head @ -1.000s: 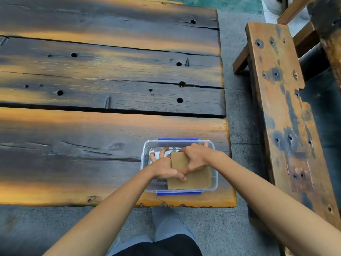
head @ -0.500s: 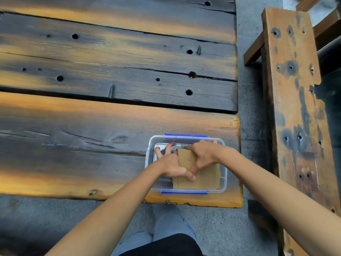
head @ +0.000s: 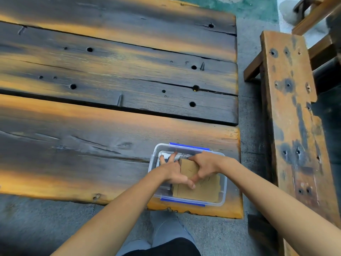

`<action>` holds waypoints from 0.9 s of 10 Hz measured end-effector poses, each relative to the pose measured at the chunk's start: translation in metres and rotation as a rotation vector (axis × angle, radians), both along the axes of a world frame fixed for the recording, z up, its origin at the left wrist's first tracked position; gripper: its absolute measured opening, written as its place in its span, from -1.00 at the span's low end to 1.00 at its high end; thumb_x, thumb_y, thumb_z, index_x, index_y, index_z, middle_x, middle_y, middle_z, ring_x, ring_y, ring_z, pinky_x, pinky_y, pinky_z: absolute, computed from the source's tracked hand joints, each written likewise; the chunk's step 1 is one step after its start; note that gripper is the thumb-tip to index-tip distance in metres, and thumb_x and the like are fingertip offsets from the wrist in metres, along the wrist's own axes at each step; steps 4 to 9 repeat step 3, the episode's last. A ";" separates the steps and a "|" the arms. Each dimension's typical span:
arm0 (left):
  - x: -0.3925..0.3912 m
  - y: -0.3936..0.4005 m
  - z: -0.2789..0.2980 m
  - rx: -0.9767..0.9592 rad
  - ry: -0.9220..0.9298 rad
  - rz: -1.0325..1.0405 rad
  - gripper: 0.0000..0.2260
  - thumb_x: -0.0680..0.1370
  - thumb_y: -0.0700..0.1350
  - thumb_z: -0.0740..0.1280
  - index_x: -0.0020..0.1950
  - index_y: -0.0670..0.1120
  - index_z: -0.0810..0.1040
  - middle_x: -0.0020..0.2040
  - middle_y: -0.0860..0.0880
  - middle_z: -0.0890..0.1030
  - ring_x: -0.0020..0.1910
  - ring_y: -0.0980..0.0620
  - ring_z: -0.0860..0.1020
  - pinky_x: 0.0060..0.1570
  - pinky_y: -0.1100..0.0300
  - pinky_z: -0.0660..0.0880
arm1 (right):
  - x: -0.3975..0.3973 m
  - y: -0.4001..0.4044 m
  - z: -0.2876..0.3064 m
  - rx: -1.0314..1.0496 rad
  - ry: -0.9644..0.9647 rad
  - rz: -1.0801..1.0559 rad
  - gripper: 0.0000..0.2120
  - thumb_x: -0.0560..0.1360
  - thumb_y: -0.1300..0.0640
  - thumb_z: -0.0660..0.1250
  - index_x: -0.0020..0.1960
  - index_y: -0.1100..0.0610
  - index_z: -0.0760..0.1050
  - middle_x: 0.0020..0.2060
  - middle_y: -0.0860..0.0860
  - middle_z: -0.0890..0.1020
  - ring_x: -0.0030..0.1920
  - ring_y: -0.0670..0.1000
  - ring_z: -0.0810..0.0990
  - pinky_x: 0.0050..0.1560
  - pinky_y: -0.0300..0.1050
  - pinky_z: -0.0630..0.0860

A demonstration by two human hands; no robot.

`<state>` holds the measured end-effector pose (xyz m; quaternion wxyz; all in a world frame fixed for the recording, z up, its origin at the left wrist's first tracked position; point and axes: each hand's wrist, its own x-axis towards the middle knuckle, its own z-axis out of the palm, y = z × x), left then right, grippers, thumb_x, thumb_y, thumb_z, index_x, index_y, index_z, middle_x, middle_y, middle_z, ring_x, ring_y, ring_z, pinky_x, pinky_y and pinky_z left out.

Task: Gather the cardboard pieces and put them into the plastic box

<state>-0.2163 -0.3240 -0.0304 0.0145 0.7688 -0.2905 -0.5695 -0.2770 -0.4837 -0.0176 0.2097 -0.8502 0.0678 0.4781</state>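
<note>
A clear plastic box [head: 223,193] with blue clips stands at the near right corner of the wooden table. Brown cardboard pieces [head: 204,190] lie stacked inside it, filling its right part. My left hand [head: 172,171] rests on the stack's left edge, thumb across the cardboard and fingers spread into the box's left side. Over the stack's far end my right hand [head: 204,164] presses down, fingers curled over its edge. Both hands hide the far part of the cardboard.
The table [head: 92,126] is made of dark, orange-streaked planks with holes and gaps. A worn wooden bench [head: 293,126] runs along the right, separated by a strip of concrete floor [head: 247,108]. My legs and shoe [head: 166,231] are below the table edge.
Both hands stay on the cardboard inside the box with hardly any shift; the head camera has tilted, so the view has moved slightly.
</note>
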 end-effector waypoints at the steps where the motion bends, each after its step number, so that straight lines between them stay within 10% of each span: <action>1: 0.007 0.006 0.017 0.023 0.007 0.020 0.18 0.30 0.42 0.44 0.65 -0.16 -0.05 0.62 -0.12 -0.40 0.61 -0.32 -0.20 0.55 -0.18 0.11 | 0.001 0.003 0.012 0.010 -0.023 -0.020 0.01 0.29 -0.32 0.54 0.58 0.00 0.21 0.42 0.01 0.48 0.39 0.10 0.48 0.39 0.05 0.45; 2: 0.018 0.018 0.032 -0.039 0.015 0.034 0.16 0.32 0.39 0.46 0.64 -0.19 -0.02 0.63 -0.15 -0.39 0.64 -0.22 -0.10 0.53 -0.11 0.19 | 0.006 0.007 0.024 0.037 -0.023 -0.025 0.16 0.29 -0.44 0.46 0.66 -0.05 -0.05 0.59 0.01 0.30 0.52 0.09 0.35 0.51 0.04 0.31; 3: 0.029 0.032 0.053 -0.183 -0.007 0.076 0.14 0.34 0.36 0.46 0.67 -0.09 -0.10 0.68 -0.12 -0.12 0.64 -0.12 0.03 0.53 -0.05 0.21 | 0.015 0.011 0.039 0.053 -0.042 0.003 0.11 0.29 -0.48 0.41 0.65 -0.09 -0.01 0.58 0.02 0.33 0.52 0.08 0.36 0.50 0.00 0.31; 9: 0.029 0.032 0.053 -0.183 -0.007 0.076 0.14 0.34 0.36 0.46 0.67 -0.09 -0.10 0.68 -0.12 -0.12 0.64 -0.12 0.03 0.53 -0.05 0.21 | 0.015 0.011 0.039 0.053 -0.042 0.003 0.11 0.29 -0.48 0.41 0.65 -0.09 -0.01 0.58 0.02 0.33 0.52 0.08 0.36 0.50 0.00 0.31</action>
